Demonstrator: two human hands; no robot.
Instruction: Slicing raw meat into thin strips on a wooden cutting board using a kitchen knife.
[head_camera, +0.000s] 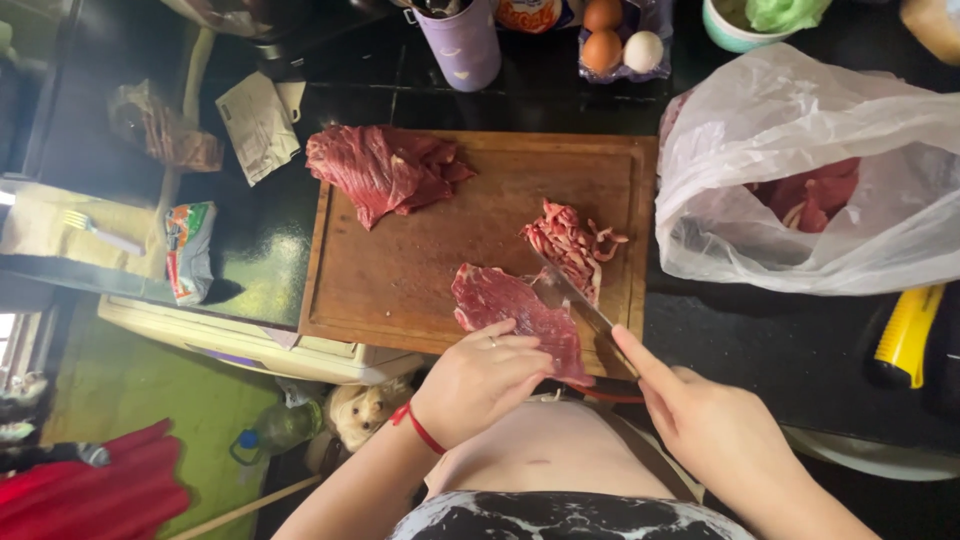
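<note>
Left hand (480, 378) fingers curled, pressing meat slice (515, 312) at cutting board (420, 280) near edge; right hand (715, 425) closed around knife (572, 290), blade alongside slice. Plastic bag (810, 170) holds more red meat; egg carton (622, 45) holds three eggs.

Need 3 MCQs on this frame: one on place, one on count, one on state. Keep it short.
1. Where does the pile of cut meat strips lie?
A. On the wooden cutting board, toward its right side
B. Inside the plastic bag
C. On the black counter

2. How many eggs show in the carton at the top edge?
A. One
B. Three
C. Six

3. What is the left hand doing?
A. Lifting the purple cup
B. Hanging clear of the board
C. Pressing down on the flat meat slice

Answers:
1 A: the strips sit on the board beside the knife blade.
2 B: two brown eggs and one white are visible.
3 C: its fingers rest on the slice while the right hand holds the knife against it.
</note>
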